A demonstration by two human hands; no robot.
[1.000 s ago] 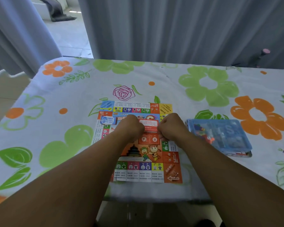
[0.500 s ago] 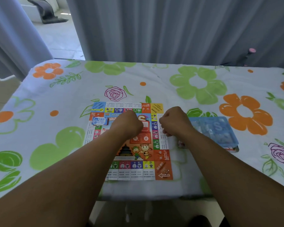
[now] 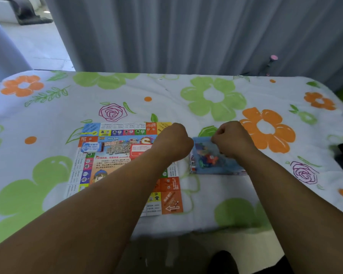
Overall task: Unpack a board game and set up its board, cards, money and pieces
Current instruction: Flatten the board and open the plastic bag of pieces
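- The board (image 3: pixel 115 167) is already unfolded and laid flat on the surface (image 3: pixel 186 91), left of centre; this step is judged done.
- A blue deck (image 3: pixel 90 147) is set on the board's far left part, and a red-edged card (image 3: pixel 140 150) lies near its middle, so the cards are judged partly placed.
- The box (image 3: pixel 218 165), blue with a clear top, lies just beside the board's right edge; coloured pieces (image 3: pixel 208 159) can be seen still packed inside it.
- No money is seen laid out; money and pieces are judged to be left, so the task is perhaps at the halfway mark.
- The left grip (image 3: pixel 172 143) is curled into a fist over the board's far right edge; nothing is seen in it.
- The right grip (image 3: pixel 232 140) is curled at the far edge of the box and appears to pinch it there, though the fingertips are hidden by the back of the hand.
- "中国之" can be read in large characters on the board, with a big "S" to the right of it.
- An orange corner square is marked with a white arrow pointing left; the small print elsewhere is too blurred to be read.
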